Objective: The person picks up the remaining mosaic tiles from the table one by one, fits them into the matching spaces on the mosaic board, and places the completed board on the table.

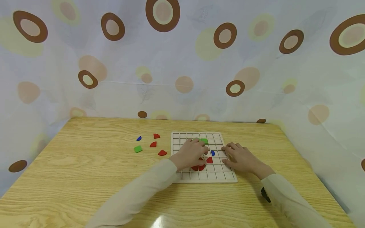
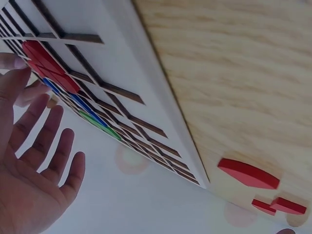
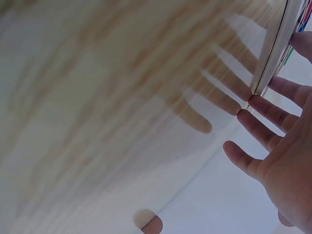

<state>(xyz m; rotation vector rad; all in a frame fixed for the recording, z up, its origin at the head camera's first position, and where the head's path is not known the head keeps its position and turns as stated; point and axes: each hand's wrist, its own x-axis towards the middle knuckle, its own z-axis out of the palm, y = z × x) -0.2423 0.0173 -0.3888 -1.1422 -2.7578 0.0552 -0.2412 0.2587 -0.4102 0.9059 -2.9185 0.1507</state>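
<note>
My left hand (image 1: 191,153) is over the white grid board (image 1: 228,177), its fingers loosely bent and spread. In the left wrist view its thumb is close to the red pieces (image 2: 48,63), and no piece shows between its fingers. Those red quarter-round pieces (image 1: 198,168) lie partly under the hand in the head view. Beside them on the board are another red piece (image 1: 209,160), a blue half-round piece (image 1: 213,153) and a green piece (image 1: 204,140). At the board's right edge, my right hand (image 1: 242,158) rests with spread fingers, the fingertips along the rim.
Left of the board, loose on the wooden table (image 1: 85,177), lie a blue piece (image 1: 138,138), a green square (image 1: 138,149) and three red quarter-round pieces (image 1: 162,153). A patterned cloth (image 1: 182,63) hangs behind the table. Something black (image 1: 265,194) shows under the right sleeve.
</note>
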